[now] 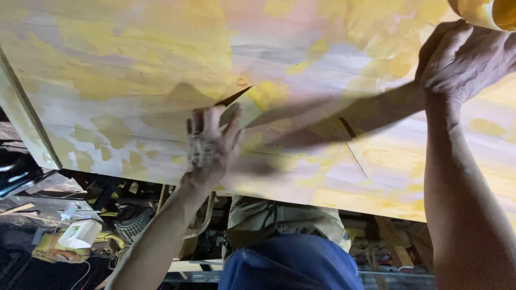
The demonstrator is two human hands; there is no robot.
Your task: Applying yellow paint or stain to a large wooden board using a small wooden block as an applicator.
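Cluttered workshop floor is seen along the lower edge of the head view, under a large wooden panel (134, 64) that fills the upper part of the picture. Pale wood is shown on the panel, patched with yellow filler and streaked with white and pinkish smears; thin joint lines are seen crossing it toward 4 o'clock.

Near the centre, the left hand (210, 145) is laid against the panel with its fingers spread and pointed toward 12 o'clock. A wad of pale, fibrous material (200, 151) is seen over the back of this hand; whether it is gripped or only stuck there cannot be told. The hand is blurred, and a dark, thin wedge, perhaps a scraper blade (232, 97), is seen just above the fingertips at 1 o'clock from them.

At 2 o'clock, the right hand (463, 56) is pressed on the panel, curled with the knuckles up; what is under it is hidden, so its grasp cannot be told. Just above it, in the corner, part of a yellow rounded container (492, 12) is seen.

Below the panel, at 6 o'clock, blue trousers (293, 266) and a khaki shirt are seen. At 8 o'clock, a small white and green box (79, 233) is seen lying among cables and wood offcuts.
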